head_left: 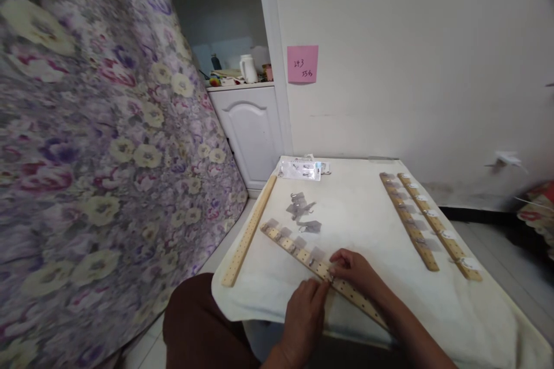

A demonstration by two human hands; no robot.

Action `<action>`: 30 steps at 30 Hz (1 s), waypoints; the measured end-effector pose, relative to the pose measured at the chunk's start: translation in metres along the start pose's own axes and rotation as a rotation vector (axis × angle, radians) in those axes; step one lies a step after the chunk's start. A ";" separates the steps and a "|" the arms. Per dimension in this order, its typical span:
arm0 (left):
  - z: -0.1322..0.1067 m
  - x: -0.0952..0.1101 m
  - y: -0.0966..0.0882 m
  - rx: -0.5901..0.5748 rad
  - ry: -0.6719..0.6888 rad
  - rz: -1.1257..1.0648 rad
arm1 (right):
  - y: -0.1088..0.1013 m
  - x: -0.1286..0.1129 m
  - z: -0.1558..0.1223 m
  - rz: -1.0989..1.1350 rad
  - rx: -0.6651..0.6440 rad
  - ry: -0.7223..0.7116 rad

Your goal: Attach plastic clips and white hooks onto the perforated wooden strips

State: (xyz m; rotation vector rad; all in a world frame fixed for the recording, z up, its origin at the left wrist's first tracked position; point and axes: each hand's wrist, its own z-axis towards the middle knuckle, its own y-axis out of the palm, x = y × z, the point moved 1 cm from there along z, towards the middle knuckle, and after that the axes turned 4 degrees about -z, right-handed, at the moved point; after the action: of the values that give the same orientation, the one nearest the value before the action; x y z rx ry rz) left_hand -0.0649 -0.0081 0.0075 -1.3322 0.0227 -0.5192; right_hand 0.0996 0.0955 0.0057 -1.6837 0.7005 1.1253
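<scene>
Wood strip (319,268) lies diagonally on the cloth-covered counter (346,207) right in front of me. My R grip (334,270) is pinched, thumb to forefinger, on a small metal hook (330,279) partway along it. My L grip (322,285) has fingertips bunched at the strip's near edge, just beside that hook; can't tell if they pinch wood or metal, too small & blurred.

Strip's prob. light & stiff, dry enough not to slip, tho' thin & long, so it'd swivel on the cloth w/o a steadying hold. Best taken by both long edges, close to the hole in use, clear of the hooks farther up. Hook's prob. hard, slick & v. light, easy to drop: fingertips only, on the metal. Clear plastic tags (318,253) look thin & flimsy, prob. crease if squeezed; edges only. Loose hooks & tags (298,207) lie beyond the strip, well apart from my fingers.
</scene>
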 end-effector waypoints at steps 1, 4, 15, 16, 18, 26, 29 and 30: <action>0.000 0.000 -0.001 -0.006 -0.007 -0.012 | -0.001 -0.001 0.000 0.003 -0.006 -0.005; 0.000 0.000 -0.002 -0.015 -0.018 -0.052 | -0.003 -0.004 -0.002 0.017 -0.021 -0.023; -0.007 -0.009 0.008 0.189 0.076 -0.069 | -0.035 -0.001 0.013 -0.090 0.119 -0.039; -0.007 -0.010 0.010 0.212 0.087 -0.056 | -0.037 -0.005 0.019 -0.119 0.137 -0.067; -0.007 -0.012 0.015 0.259 0.107 -0.029 | -0.038 -0.014 0.035 -0.177 0.147 -0.119; -0.008 -0.020 0.030 0.377 0.155 0.036 | 0.001 -0.049 0.092 -0.488 0.197 -0.208; -0.010 -0.021 0.038 0.401 0.129 0.061 | 0.009 -0.052 0.101 -0.523 0.218 -0.214; -0.011 -0.022 0.041 0.411 0.118 0.071 | 0.009 -0.052 0.104 -0.506 0.235 -0.213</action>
State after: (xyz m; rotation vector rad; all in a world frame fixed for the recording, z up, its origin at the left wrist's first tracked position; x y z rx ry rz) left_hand -0.0736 -0.0039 -0.0390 -0.8960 0.0576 -0.5095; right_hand 0.0330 0.1854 0.0376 -1.4057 0.2363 0.8081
